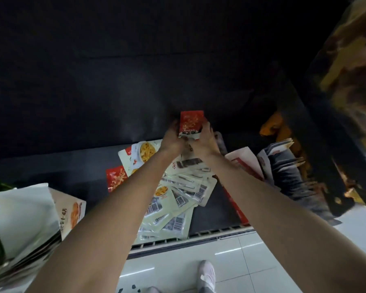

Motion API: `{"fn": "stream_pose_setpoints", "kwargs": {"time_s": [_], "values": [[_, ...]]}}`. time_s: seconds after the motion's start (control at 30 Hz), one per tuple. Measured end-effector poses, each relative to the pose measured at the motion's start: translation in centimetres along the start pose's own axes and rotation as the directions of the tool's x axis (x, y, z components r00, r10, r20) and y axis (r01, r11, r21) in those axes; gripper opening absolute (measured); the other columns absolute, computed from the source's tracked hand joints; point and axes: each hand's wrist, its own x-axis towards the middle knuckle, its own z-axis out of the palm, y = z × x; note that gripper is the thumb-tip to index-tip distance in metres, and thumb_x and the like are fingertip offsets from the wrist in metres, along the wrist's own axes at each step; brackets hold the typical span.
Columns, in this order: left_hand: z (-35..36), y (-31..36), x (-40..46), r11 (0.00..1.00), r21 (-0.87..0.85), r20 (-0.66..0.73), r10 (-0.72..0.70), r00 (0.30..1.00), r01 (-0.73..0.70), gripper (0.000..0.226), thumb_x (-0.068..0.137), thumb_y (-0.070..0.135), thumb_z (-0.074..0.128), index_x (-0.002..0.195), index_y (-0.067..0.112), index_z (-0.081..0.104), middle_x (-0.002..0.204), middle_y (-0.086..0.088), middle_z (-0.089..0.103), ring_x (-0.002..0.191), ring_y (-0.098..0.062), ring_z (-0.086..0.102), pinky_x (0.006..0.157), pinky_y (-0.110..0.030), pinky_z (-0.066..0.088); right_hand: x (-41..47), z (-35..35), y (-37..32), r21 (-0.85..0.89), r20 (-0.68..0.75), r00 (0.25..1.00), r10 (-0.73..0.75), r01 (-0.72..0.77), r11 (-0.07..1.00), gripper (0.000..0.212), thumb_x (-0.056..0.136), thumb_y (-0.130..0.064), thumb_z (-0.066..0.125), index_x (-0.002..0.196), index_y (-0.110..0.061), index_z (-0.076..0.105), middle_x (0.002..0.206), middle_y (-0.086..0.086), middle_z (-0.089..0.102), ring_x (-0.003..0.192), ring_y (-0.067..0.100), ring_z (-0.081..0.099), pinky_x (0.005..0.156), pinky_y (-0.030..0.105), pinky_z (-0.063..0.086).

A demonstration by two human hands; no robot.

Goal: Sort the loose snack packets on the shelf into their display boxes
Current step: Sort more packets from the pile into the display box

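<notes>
While both hands – left (173, 137), right (203, 140) – grip red packets (191, 123) upright above shelf (51, 163): could slip (thin stack, loose hold), drop into mixed pile (178, 199) – wrong box next.

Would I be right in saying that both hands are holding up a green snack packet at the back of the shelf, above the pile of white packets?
Not quite: in the head view the packet in the grip of the left hand and right hand is red, not green. The rest holds: it is held at the back of the shelf, above the pile of white packets.
</notes>
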Motion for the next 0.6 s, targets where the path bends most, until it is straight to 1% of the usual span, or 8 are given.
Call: {"fn": "stream_pose_setpoints", "kwargs": {"time_s": [0.07, 0.13, 0.27, 0.37, 0.43, 0.5, 0.53, 0.6], "values": [[-0.1, 0.1, 0.6, 1.0, 0.004, 0.026, -0.018, 0.999, 0.017, 0.046, 0.091, 0.001, 0.044, 0.137, 0.005, 0.039, 0.134, -0.023, 0.05, 0.119, -0.039, 0.052, 0.094, -0.04, 0.046, 2.1, 0.8, 0.1, 0.216, -0.015, 0.997, 0.078, -0.073, 0.974, 0.082, 0.079, -0.005, 0.064, 0.146, -0.009, 0.017, 0.142, 0.015, 0.038, 0.13, 0.03, 0.041, 0.109, 0.036, 0.034], [-0.2, 0.0, 1.0, 1.0, 0.011, 0.034, 0.012, 0.999, -0.012, 0.048, 0.092, -0.003, 0.04, 0.139, 0.006, 0.037, 0.136, -0.024, 0.047, 0.122, -0.041, 0.049, 0.095, -0.041, 0.045, 3.4, 1.1, 0.6, 0.237, -0.086, 0.99, 0.11, -0.087, 0.968, 0.081, 0.077, -0.007, 0.067, 0.144, -0.011, 0.022, 0.14, 0.015, 0.042, 0.129, 0.03, 0.043, 0.107, 0.044, 0.038], [-0.4, -0.9, 0.7, 1.0, -0.018, -0.016, 0.012, 1.0, -0.013, 0.041, 0.087, -0.01, 0.043, 0.126, -0.002, 0.047, 0.127, -0.024, 0.053, 0.119, -0.039, 0.051, 0.095, -0.041, 0.045, 3.4, -0.6, 1.2, 0.047, -0.184, 0.98, 0.071, -0.063, 0.997, 0.043, 0.083, -0.021, 0.067, 0.12, -0.009, 0.05, 0.122, 0.015, 0.053, 0.113, 0.028, 0.052, 0.094, 0.038, 0.047], [-0.8, -1.7, -0.2, 0.998, -0.053, -0.079, 0.009, 0.997, -0.013, 0.034, 0.084, -0.013, 0.045, 0.116, -0.003, 0.052, 0.121, -0.021, 0.057, 0.111, -0.03, 0.056, 0.088, -0.031, 0.048, 1.6, -2.1, 0.9, -0.01, -0.144, 0.988, -0.062, 0.061, 0.998, 0.011, 0.088, -0.016, 0.061, 0.095, -0.007, 0.059, 0.092, 0.007, 0.064, 0.086, 0.017, 0.059, 0.067, 0.027, 0.046], [-1.1, -1.5, -1.8, 0.993, -0.116, -0.11, -0.025, 0.994, 0.012, 0.029, 0.089, -0.003, 0.051, 0.118, 0.0, 0.051, 0.125, -0.016, 0.057, 0.106, -0.023, 0.055, 0.078, -0.02, 0.045, -0.5, -2.8, 0.4, 0.02, -0.181, 0.972, -0.151, 0.157, 0.987, 0.006, 0.092, -0.01, 0.054, 0.086, -0.008, 0.052, 0.074, 0.003, 0.06, 0.068, 0.011, 0.056, 0.058, 0.026, 0.043], [-1.2, -1.3, -3.4, 0.976, -0.182, -0.149, -0.144, 0.978, 0.116, 0.034, 0.091, 0.015, 0.056, 0.123, 0.004, 0.048, 0.128, -0.013, 0.054, 0.112, -0.025, 0.054, 0.086, -0.027, 0.044, -2.6, -3.8, -0.1, 0.115, -0.262, 0.949, -0.177, 0.213, 0.97, 0.008, 0.095, -0.008, 0.05, 0.087, -0.008, 0.048, 0.073, 0.005, 0.058, 0.067, 0.01, 0.057, 0.058, 0.022, 0.049], [-1.4, -1.1, -4.2, 0.951, -0.225, -0.128, -0.244, 0.961, 0.211, 0.041, 0.091, 0.026, 0.057, 0.125, 0.005, 0.045, 0.13, -0.013, 0.052, 0.117, -0.027, 0.052, 0.091, -0.032, 0.045, -3.6, -4.2, -0.3, 0.219, -0.275, 0.951, -0.141, 0.205, 0.954, 0.007, 0.095, -0.008, 0.048, 0.088, -0.008, 0.046, 0.078, 0.006, 0.058, 0.071, 0.009, 0.059, 0.062, 0.017, 0.052], [-1.9, -0.3, -6.0, 0.831, -0.374, 0.049, -0.427, 0.903, 0.413, 0.053, 0.087, 0.043, 0.059, 0.124, 0.009, 0.043, 0.127, -0.012, 0.052, 0.117, -0.028, 0.053, 0.09, -0.037, 0.049, -5.8, -4.9, -0.7, 0.471, -0.235, 0.972, -0.019, 0.131, 0.872, 0.007, 0.096, -0.006, 0.047, 0.091, -0.009, 0.044, 0.085, 0.006, 0.056, 0.077, 0.013, 0.062, 0.073, 0.024, 0.058]]}}
